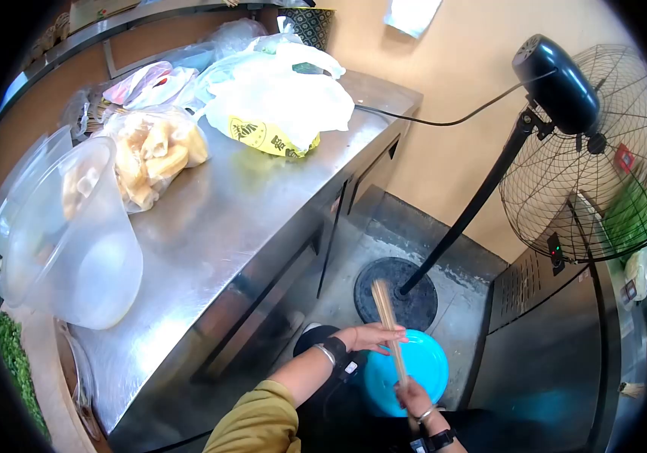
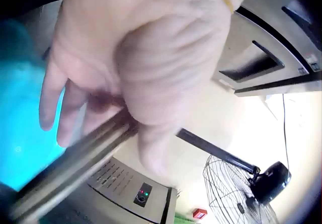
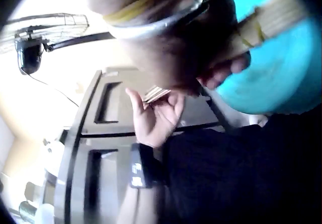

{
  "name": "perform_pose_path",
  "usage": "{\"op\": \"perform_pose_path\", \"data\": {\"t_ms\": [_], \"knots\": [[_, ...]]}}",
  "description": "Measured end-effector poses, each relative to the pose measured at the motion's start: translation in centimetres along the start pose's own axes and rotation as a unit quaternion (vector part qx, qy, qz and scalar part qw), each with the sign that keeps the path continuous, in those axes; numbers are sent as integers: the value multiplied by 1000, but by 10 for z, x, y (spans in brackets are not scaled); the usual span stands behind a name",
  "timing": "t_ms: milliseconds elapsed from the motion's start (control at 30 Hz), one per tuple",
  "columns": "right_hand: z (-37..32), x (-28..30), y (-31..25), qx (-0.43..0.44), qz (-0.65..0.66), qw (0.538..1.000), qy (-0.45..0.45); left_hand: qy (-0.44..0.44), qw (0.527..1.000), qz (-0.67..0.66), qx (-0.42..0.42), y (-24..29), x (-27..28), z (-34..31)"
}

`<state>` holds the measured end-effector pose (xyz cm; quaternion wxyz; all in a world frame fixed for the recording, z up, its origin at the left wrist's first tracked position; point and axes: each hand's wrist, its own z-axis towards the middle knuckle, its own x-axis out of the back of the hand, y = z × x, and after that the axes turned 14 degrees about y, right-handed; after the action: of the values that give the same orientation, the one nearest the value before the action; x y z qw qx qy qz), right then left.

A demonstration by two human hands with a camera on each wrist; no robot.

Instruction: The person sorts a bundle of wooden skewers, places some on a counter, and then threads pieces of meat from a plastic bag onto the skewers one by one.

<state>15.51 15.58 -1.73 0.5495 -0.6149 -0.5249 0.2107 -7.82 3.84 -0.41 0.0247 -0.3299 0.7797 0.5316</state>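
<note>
A bundle of thin wooden sticks (image 1: 385, 306) slants upward over a blue basin (image 1: 430, 359). My right hand (image 1: 414, 398) grips the bundle's lower part. The left hand (image 1: 374, 337) touches the bundle higher up, with its fingers extended across it. In the left wrist view the sticks (image 2: 75, 168) pass between the straight thumb and the fingers of the left hand (image 2: 136, 63). Seen from the right wrist, a yellowish band circles the sticks (image 3: 276, 17) beside the right hand (image 3: 176, 53), whose fingers are partly hidden; the left palm (image 3: 158, 121) faces up.
A steel counter (image 1: 210, 226) on the left holds clear plastic tubs (image 1: 104, 264), a bag of yellowish food pieces (image 1: 161, 151) and white plastic bags (image 1: 282, 90). A black stand fan (image 1: 557, 83) rises behind the basin, its round base (image 1: 372, 275) on the floor. Steel cabinet (image 1: 542, 340) at right.
</note>
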Motion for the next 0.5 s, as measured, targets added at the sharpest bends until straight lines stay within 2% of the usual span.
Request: {"op": "perform_pose_path", "data": {"t_ms": [33, 133, 167, 233, 267, 300, 333, 433, 467, 500], "knots": [[5, -7, 6, -23, -26, 997, -62, -8, 1000, -20, 4, -4, 1, 5], [13, -21, 23, -28, 38, 995, -85, 34, 997, -61, -36, -11, 4, 11], [17, -20, 28, -30, 47, 995, -84, 69, 988, -127, -56, -13, 9, 15], [17, -17, 30, -38, 69, 994, -76, 132, 955, -252, -90, -13, 15, 23], [16, -14, 31, -41, 57, 995, -67, 199, 934, -291, -61, -12, 20, 27], [14, -10, 29, -44, 44, 996, -56, 216, 913, -338, -74, -7, 21, 27], [13, -7, 28, -48, 31, 997, -44, 183, 933, -302, -71, -5, 21, 26], [11, -3, 17, -108, 140, 983, -45, 55, 982, -175, -43, -2, 2, 16], [11, -3, 12, -112, 160, 980, -42, 12, 991, -130, -31, -3, -2, 13], [12, -4, 7, -117, 179, 976, -40, 7, 992, -122, -37, -6, -1, 16]]}}
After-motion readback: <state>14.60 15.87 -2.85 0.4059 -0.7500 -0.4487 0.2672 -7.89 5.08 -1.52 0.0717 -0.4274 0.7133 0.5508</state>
